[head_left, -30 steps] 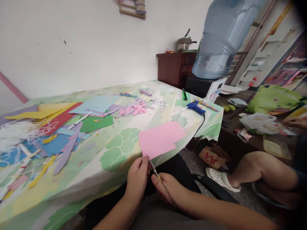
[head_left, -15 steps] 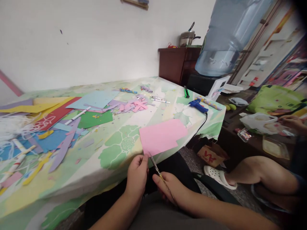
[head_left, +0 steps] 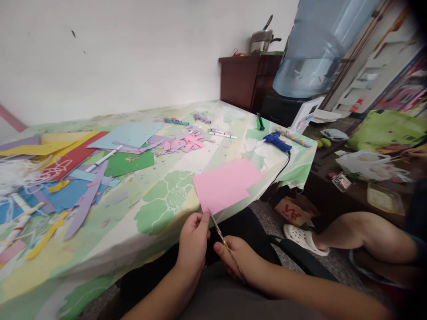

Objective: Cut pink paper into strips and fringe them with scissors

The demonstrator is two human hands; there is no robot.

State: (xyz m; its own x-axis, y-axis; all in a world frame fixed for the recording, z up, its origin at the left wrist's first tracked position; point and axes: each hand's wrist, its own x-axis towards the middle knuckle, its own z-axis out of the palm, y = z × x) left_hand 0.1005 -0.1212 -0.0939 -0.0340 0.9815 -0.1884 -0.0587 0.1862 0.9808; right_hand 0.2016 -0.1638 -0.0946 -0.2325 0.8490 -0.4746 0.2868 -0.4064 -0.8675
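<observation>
My left hand (head_left: 194,234) pinches the near corner of a pink sheet of paper (head_left: 225,184), which extends over the table's front edge. A rectangular notch shows on the sheet's right side. In my right hand (head_left: 235,255) is a pair of scissors (head_left: 218,230), its blades pointing up and left at the paper's near edge beside my left fingertips. Most of the handles are hidden by my right fingers, and I cannot tell how far apart the blades are.
Left on the flowered tablecloth (head_left: 170,200) lie coloured papers (head_left: 126,135), white string (head_left: 20,171) and pink scraps (head_left: 187,143). A blue glue gun (head_left: 277,141) with its cord and a green cutter (head_left: 260,122) are at right. Another person's leg (head_left: 353,238) is beside a cardboard box (head_left: 295,209).
The view has shifted slightly, so the table items sit a little higher and further left. Both hands keep their hold on the pink paper and the scissors, with barely any movement.
</observation>
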